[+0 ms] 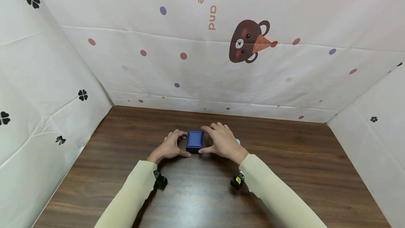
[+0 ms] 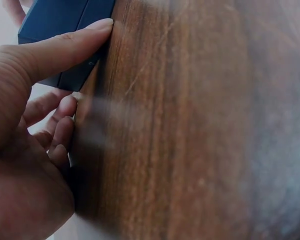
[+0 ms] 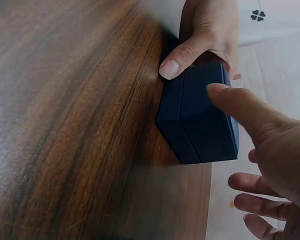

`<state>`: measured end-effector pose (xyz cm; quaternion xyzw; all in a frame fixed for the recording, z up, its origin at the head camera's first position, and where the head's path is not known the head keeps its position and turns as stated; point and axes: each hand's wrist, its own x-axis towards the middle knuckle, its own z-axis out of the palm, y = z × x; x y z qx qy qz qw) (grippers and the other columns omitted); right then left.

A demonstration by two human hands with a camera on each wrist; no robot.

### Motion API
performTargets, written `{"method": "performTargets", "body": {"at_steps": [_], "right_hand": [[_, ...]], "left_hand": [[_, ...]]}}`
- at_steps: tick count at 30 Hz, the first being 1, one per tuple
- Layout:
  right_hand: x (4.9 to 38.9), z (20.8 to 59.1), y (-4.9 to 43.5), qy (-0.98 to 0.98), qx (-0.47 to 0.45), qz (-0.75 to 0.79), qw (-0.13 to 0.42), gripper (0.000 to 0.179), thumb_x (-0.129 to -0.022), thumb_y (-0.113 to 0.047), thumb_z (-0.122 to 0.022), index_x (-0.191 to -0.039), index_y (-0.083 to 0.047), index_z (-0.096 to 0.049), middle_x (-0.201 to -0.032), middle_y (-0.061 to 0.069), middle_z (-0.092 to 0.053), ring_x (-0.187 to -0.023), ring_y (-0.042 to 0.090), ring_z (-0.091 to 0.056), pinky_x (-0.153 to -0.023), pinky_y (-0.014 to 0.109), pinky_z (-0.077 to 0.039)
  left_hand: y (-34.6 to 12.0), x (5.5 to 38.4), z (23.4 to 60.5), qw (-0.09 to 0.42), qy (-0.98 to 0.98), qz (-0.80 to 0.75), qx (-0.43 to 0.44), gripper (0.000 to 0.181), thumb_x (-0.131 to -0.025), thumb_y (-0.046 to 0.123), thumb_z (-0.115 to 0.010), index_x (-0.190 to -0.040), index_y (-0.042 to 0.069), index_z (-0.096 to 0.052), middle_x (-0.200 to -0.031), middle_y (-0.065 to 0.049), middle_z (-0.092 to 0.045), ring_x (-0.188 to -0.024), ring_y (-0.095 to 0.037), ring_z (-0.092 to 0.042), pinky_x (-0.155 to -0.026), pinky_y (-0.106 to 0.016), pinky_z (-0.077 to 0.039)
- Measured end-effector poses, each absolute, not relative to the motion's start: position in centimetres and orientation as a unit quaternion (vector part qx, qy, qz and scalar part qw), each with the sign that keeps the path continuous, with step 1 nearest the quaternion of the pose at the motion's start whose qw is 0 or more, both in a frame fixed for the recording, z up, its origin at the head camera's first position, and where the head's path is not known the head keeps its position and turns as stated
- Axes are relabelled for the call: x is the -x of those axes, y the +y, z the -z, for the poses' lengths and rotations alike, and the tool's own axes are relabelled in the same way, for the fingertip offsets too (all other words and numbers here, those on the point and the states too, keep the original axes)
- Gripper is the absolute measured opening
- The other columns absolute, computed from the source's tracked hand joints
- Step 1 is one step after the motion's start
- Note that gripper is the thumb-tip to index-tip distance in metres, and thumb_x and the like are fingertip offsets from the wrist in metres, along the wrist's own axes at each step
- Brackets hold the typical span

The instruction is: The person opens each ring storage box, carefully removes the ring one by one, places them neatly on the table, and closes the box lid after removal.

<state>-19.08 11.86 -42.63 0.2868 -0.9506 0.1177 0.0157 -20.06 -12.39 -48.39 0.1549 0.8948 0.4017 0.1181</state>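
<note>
A small dark blue jewelry box (image 1: pixel 194 140) rests on the wooden table, its lid down with a seam running round the sides. My left hand (image 1: pixel 171 146) holds it from the left, thumb along the lower front and forefinger by the back left corner. On the other side is my right hand (image 1: pixel 224 141). In the right wrist view the right thumb (image 3: pixel 240 102) touches the front face near the top edge, while the other fingers (image 3: pixel 255 195) spread loosely, apart from the box. The left thumb (image 2: pixel 70 50) crosses the box's lower part in the left wrist view.
A small light-blue thing (image 1: pixel 238 141) shows partly behind my right hand. The brown table (image 1: pixel 300 157) is bordered at the back and sides by white printed cloth (image 1: pixel 190 69). A black wrist camera (image 1: pixel 160 180) sits at each cuff.
</note>
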Motion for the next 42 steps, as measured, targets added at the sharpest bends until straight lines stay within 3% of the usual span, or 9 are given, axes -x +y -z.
{"method": "performTargets", "body": {"at_steps": [7, 16, 24, 28, 32, 35, 40, 42], "right_hand": [[19.7, 43.0, 11.4, -0.952, -0.286, -0.112, 0.006, 0.08, -0.074, -0.059, -0.085, -0.133, -0.01, -0.066, -0.119, 0.009, -0.066, -0.108, 0.028, -0.056, -0.095, 0.048, -0.045], [20.7, 42.9, 11.6, -0.947, -0.264, -0.177, -0.042, 0.074, -0.072, -0.053, -0.089, -0.131, -0.013, -0.069, -0.114, 0.009, -0.067, -0.102, 0.027, -0.06, -0.091, 0.048, -0.048], [23.0, 42.2, 12.1, -0.914, -0.227, -0.295, -0.158, 0.062, -0.075, -0.044, -0.09, -0.125, -0.012, -0.071, -0.092, 0.001, -0.065, -0.08, 0.015, -0.056, -0.073, 0.034, -0.048], [24.2, 41.8, 12.4, -0.889, -0.218, -0.341, -0.215, 0.059, -0.078, -0.036, -0.09, -0.126, -0.007, -0.071, -0.087, 0.003, -0.065, -0.075, 0.014, -0.055, -0.068, 0.029, -0.046], [25.0, 41.8, 12.6, -0.864, -0.197, -0.38, -0.266, 0.057, -0.082, -0.031, -0.087, -0.13, -0.005, -0.068, -0.086, 0.013, -0.067, -0.068, 0.013, -0.05, -0.062, 0.027, -0.04], [25.5, 41.9, 12.7, -0.851, -0.181, -0.395, -0.296, 0.058, -0.086, -0.03, -0.084, -0.133, -0.003, -0.065, -0.092, 0.015, -0.071, -0.073, 0.017, -0.054, -0.066, 0.028, -0.04], [26.2, 42.1, 12.8, -0.839, -0.146, -0.414, -0.32, 0.058, -0.091, -0.038, -0.078, -0.136, -0.004, -0.063, -0.104, 0.01, -0.073, -0.101, 0.027, -0.063, -0.092, 0.038, -0.049], [26.4, 42.3, 12.7, -0.839, -0.132, -0.418, -0.321, 0.055, -0.093, -0.042, -0.074, -0.133, -0.005, -0.067, -0.106, 0.01, -0.073, -0.104, 0.028, -0.064, -0.095, 0.042, -0.049]], "left_hand": [[-12.2, 20.0, 48.5, 0.124, 0.894, -0.4, -0.157, 0.078, -0.073, 0.026, -0.094, -0.138, 0.004, -0.058, -0.12, -0.005, -0.058, -0.115, -0.027, -0.045, -0.104, -0.053, -0.029], [-12.2, 19.9, 48.2, 0.114, 0.893, -0.405, -0.16, 0.072, -0.073, 0.023, -0.094, -0.133, 0.004, -0.06, -0.119, -0.005, -0.058, -0.113, -0.028, -0.046, -0.101, -0.053, -0.029], [-12.1, 20.0, 48.5, 0.106, 0.893, -0.406, -0.163, 0.072, -0.071, 0.023, -0.095, -0.132, 0.003, -0.061, -0.117, -0.004, -0.058, -0.111, -0.026, -0.047, -0.099, -0.052, -0.03], [-12.0, 20.0, 48.5, 0.108, 0.893, -0.406, -0.161, 0.072, -0.071, 0.023, -0.095, -0.132, 0.004, -0.061, -0.117, -0.004, -0.058, -0.111, -0.026, -0.047, -0.099, -0.051, -0.031], [-12.0, 19.8, 48.4, 0.111, 0.892, -0.408, -0.156, 0.072, -0.072, 0.023, -0.095, -0.132, 0.004, -0.061, -0.118, -0.003, -0.058, -0.112, -0.026, -0.047, -0.101, -0.051, -0.03], [-12.0, 19.8, 48.4, 0.114, 0.892, -0.41, -0.152, 0.072, -0.072, 0.023, -0.095, -0.132, 0.004, -0.061, -0.118, -0.003, -0.058, -0.113, -0.026, -0.046, -0.102, -0.052, -0.03], [-12.2, 19.9, 48.5, 0.112, 0.893, -0.407, -0.154, 0.072, -0.072, 0.025, -0.095, -0.132, 0.003, -0.061, -0.119, -0.003, -0.058, -0.113, -0.026, -0.046, -0.102, -0.052, -0.03], [-12.3, 20.0, 48.6, 0.11, 0.894, -0.405, -0.155, 0.072, -0.072, 0.025, -0.095, -0.132, 0.003, -0.061, -0.119, -0.003, -0.058, -0.113, -0.026, -0.046, -0.101, -0.052, -0.031]]}}
